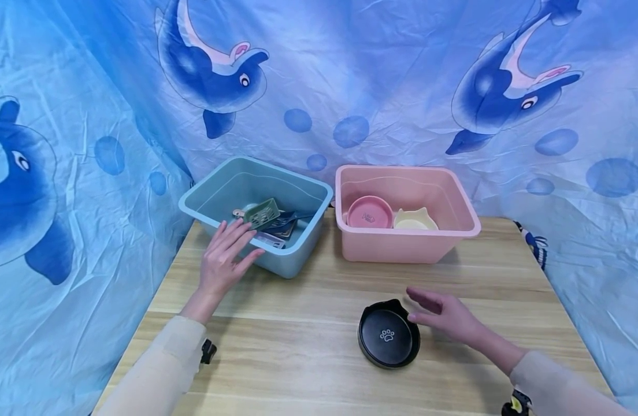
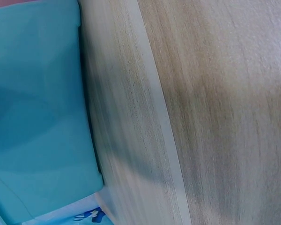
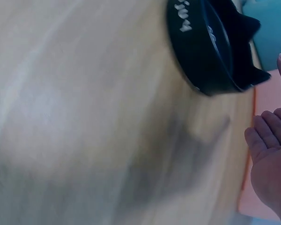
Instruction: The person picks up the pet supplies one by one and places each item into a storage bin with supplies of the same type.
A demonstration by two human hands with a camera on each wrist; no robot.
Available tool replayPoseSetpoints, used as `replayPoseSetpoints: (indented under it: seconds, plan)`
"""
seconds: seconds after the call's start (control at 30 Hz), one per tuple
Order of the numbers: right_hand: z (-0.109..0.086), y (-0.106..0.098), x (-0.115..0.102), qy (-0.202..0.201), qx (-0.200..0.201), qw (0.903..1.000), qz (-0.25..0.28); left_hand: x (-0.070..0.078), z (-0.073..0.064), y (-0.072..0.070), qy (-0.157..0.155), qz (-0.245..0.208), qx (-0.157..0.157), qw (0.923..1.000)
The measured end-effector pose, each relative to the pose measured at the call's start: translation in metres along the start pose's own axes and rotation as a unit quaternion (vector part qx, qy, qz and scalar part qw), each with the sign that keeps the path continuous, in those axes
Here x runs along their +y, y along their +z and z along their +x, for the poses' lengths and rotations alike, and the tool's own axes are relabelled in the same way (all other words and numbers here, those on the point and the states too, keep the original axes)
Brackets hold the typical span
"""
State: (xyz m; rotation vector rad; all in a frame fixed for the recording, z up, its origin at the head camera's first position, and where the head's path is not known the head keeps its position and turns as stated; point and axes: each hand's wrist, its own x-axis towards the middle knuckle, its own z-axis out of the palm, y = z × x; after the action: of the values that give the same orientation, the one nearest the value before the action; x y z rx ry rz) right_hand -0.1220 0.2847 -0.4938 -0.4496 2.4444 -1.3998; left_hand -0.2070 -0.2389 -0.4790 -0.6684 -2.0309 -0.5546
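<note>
In the head view my left hand [image 1: 226,260] reaches over the near rim of the blue bin [image 1: 298,261], fingers stretched toward a small green slotted scoop [image 1: 263,214]. Nothing shows in its grasp. To the right, my right hand [image 1: 446,315] hovers beside a black pet bowl [image 1: 388,336] with cat ears and a white paw print. Thumb and fingers are spread apart, with the thumb tip overlapping the bowl's rim in this view. The right wrist view shows that palm [image 3: 274,176] with nothing in it, just off the eared side of the bowl [image 3: 203,51].
A pink bin [image 1: 392,247] stands right of the blue one, holding a round pink bowl [image 1: 370,212] and a cream cat-eared bowl [image 1: 415,220]. Several slotted tools lie in the blue bin, including a dark blue one [image 1: 281,222]. A dolphin-print curtain [image 1: 350,75] hangs behind the wooden table [image 1: 298,358].
</note>
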Motion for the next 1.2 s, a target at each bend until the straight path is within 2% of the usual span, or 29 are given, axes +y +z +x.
replayPoseSetpoints:
  seconds: [0.3, 0.43, 0.6, 0.87, 1.07, 1.2]
  plan:
    - [0.004, 0.021, 0.018, 0.013, 0.007, 0.9968, 0.079, 0.002, 0.003, 0.000, 0.007, -0.001, 0.002, 1.0000]
    - [0.006, 0.032, 0.027, 0.003, 0.006, 0.9966, 0.083, 0.004, 0.005, 0.000, 0.008, 0.000, 0.003, 1.0000]
    - [0.008, 0.040, 0.030, 0.015, 0.025, 0.9952, 0.093, 0.005, 0.005, 0.001, 0.009, 0.000, 0.004, 0.9999]
    - [0.012, 0.046, 0.027, 0.015, 0.061, 0.9951, 0.076, 0.004, 0.003, -0.001, 0.002, 0.004, 0.004, 1.0000]
    - [0.018, 0.050, 0.024, 0.022, 0.079, 0.9958, 0.041, 0.002, 0.002, -0.002, 0.002, 0.005, 0.007, 1.0000]
    - [0.022, 0.051, 0.025, 0.001, 0.092, 0.9957, 0.012, 0.003, 0.002, -0.003, 0.000, 0.003, 0.003, 1.0000]
